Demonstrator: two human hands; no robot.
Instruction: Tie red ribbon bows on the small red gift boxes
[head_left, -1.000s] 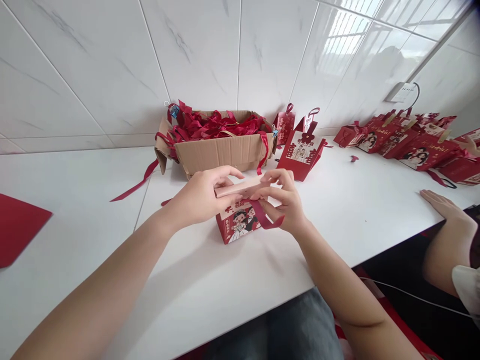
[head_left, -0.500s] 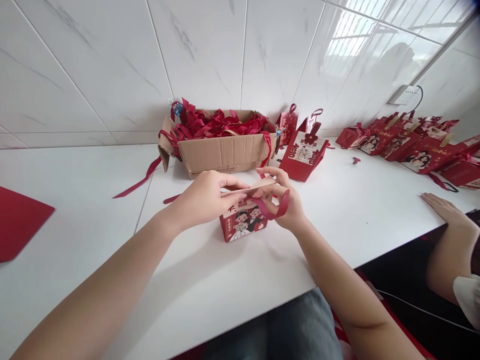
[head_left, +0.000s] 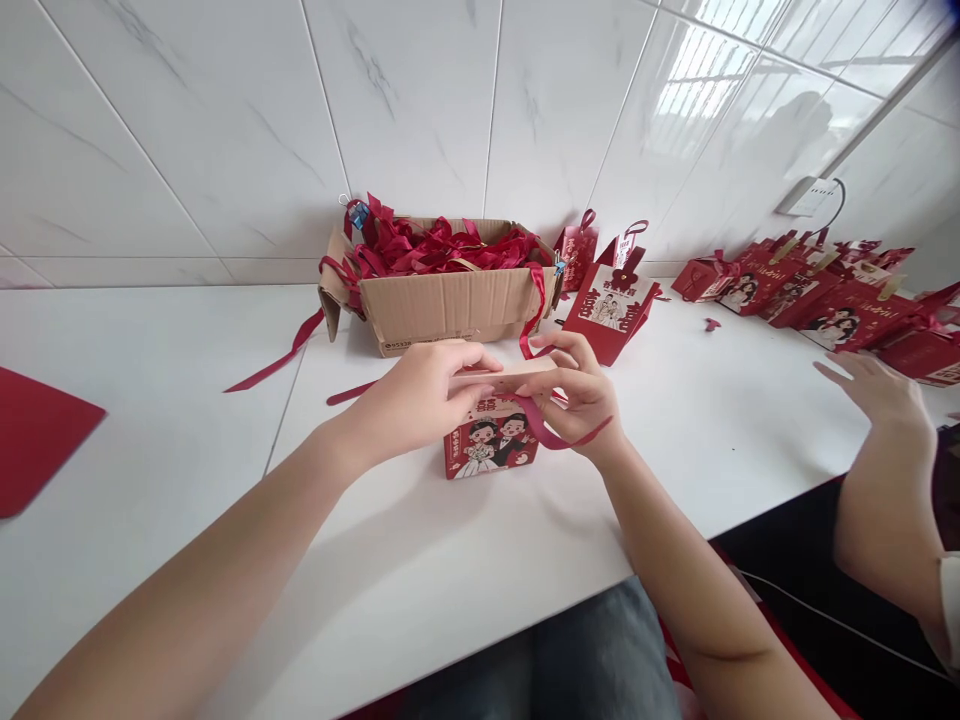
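Observation:
A small red gift box [head_left: 491,445] printed with a cartoon bride and groom stands upright on the white table, between my hands. My left hand [head_left: 412,400] pinches the left end of its pale top edge between thumb and fingers. At the right end of that edge, my right hand [head_left: 577,395] has its fingers closed on the box top. A dark red ribbon [head_left: 551,435] comes out under the right fingers and curves across the right hand's palm side. Part of the box top is hidden behind the fingers.
Behind stands a cardboard box [head_left: 442,305] full of red ribbons. Finished-looking red boxes [head_left: 611,305] stand right of it, with several more [head_left: 825,290] farther right. A red sheet [head_left: 45,435] lies at left. Another person's hand [head_left: 877,385] is over the right table edge.
The gift box has turned slightly, its front facing me more squarely. The ribbon's loop by my right hand has opened into a loose end. The other person's hand has lifted and moved left.

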